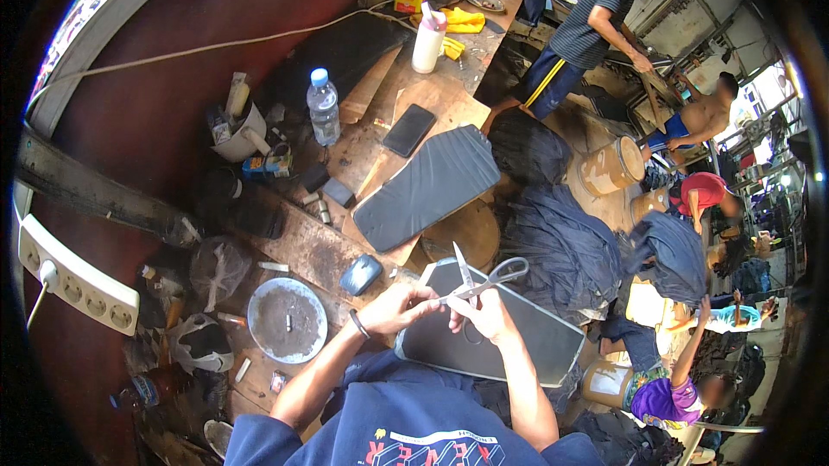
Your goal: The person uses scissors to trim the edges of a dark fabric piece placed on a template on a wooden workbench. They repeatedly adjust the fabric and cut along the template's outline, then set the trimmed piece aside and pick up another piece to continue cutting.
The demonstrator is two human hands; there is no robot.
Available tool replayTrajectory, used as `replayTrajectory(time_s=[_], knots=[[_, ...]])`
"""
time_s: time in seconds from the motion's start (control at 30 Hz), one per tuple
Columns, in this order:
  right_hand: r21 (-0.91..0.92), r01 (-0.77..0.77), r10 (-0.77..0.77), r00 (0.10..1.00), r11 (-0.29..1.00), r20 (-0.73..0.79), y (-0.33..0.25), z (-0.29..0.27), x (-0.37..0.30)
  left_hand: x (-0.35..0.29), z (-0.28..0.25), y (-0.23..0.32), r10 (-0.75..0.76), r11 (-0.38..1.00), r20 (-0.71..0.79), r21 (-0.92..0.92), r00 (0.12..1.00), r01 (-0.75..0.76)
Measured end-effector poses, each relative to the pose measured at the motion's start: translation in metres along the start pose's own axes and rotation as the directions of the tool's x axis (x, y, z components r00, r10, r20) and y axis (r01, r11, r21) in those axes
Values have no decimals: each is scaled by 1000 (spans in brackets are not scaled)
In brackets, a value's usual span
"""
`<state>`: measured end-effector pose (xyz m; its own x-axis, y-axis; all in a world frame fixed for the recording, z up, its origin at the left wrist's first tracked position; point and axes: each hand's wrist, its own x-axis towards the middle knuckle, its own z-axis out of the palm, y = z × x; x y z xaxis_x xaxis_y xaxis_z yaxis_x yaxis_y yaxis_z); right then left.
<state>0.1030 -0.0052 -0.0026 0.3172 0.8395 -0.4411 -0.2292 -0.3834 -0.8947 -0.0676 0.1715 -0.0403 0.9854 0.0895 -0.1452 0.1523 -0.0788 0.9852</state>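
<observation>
A pair of metal scissors sits in my right hand, its blades spread apart. One blade points away from me, the other lies toward my left hand. My right fingers are closed around the scissors near the handles, one loop sticking out to the right. The left fingers are pinched together close to the blade tip; what they hold, if anything, is too small to make out. Beneath both hands lies a dark flat panel with a pale edge, resting before my body.
A black padded panel, a phone, a clear bottle and a white bottle occupy the workbench. A round ash-filled dish is left of me. Dark cloth piles up on the right, with several people beyond.
</observation>
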Motion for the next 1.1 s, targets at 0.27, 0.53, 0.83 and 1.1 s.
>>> replayTrajectory(time_s=[0.27, 0.53, 0.83, 1.1], knots=[[-140, -12, -53, 889, 990, -455, 41, 27, 2, -44, 23, -44, -68, 968, -409, 194, 910, 160], [-450, -129, -166, 813, 884, -559, 66, 74, 14, -47, 44, -75, -43, 939, -394, 299, 918, 172], [-375, -122, -95, 854, 919, -511, 63, 61, 29, -49, 41, -79, -29, 945, -396, 289, 918, 154], [-382, -266, 55, 874, 885, -482, 43, 49, 44, -49, 36, -78, -66, 962, -364, 224, 929, 156]])
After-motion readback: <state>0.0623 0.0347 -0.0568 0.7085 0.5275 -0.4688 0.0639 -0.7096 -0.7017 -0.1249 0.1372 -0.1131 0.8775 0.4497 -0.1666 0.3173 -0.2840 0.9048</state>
